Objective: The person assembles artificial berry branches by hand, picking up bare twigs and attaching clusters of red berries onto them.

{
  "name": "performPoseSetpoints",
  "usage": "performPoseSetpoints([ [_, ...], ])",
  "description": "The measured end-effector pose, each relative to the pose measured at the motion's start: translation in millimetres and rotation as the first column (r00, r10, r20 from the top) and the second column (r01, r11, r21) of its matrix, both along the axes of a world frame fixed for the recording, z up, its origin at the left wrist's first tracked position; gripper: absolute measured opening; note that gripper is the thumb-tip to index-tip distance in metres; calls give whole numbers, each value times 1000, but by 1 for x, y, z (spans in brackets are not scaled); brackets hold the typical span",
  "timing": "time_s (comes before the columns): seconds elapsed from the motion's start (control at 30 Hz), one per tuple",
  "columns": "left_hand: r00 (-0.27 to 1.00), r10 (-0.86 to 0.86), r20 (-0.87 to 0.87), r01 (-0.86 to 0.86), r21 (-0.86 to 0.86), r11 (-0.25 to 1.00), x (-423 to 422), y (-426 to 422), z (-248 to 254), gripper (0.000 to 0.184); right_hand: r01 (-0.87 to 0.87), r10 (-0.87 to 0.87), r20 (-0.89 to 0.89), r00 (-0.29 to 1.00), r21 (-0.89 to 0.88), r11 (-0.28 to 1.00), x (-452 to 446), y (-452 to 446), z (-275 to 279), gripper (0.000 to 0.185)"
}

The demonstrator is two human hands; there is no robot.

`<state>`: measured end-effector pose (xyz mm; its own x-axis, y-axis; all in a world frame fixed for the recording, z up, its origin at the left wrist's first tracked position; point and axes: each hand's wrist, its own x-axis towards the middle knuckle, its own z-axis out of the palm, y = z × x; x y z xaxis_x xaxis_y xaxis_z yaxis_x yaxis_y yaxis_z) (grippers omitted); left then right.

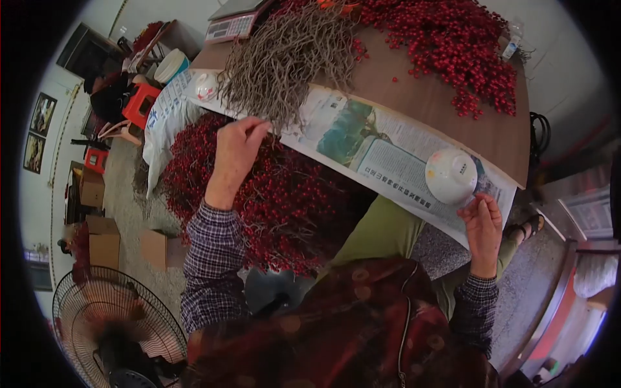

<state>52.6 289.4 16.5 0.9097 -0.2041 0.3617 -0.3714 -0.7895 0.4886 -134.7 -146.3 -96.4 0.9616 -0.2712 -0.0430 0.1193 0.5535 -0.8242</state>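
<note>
My left hand [234,155] is raised at the table's near edge, thumb and fingers pinched together beside the lower ends of a pile of bare brown twigs [284,61]. What it pinches, if anything, is too small to make out. Below it lies a large heap of red-berry branches [278,207]. My right hand [484,226] is at the newspaper's right end, fingers curled and pressed together just below an upside-down white bowl [451,176]. Anything in those fingers cannot be made out. The newspaper [394,158] covers the table's near edge.
More red-berry branches [459,48] lie on the brown table [388,64], near a scale [233,27]. A second small bowl [206,86] sits left by a white sack [165,123]. A fan [119,323] stands lower left; a person [110,97] sits beyond red stools [141,105].
</note>
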Motion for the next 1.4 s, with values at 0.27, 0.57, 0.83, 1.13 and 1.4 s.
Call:
performPoseSetpoints([
  [0.27,900,414,-136,-380,221,898,-69,141,-44,21,-74,71,50,996,53,996,2,-11,-8,20],
  [0.57,713,655,-250,-673,18,739,-187,217,-171,43,-68,68,23,997,10,998,1,-14,-12,20],
  [0.83,951,210,-226,-72,500,863,-198,74,-194,74,-48,48,8,999,9,999,0,-16,-14,20],
  [1.13,939,220,-263,-6,631,776,-195,56,-201,66,-86,86,26,996,10,996,1,-15,-13,20],
  [1.4,950,204,-237,5,664,747,-186,40,-205,62,-94,94,38,995,7,996,0,-13,-10,21],
])
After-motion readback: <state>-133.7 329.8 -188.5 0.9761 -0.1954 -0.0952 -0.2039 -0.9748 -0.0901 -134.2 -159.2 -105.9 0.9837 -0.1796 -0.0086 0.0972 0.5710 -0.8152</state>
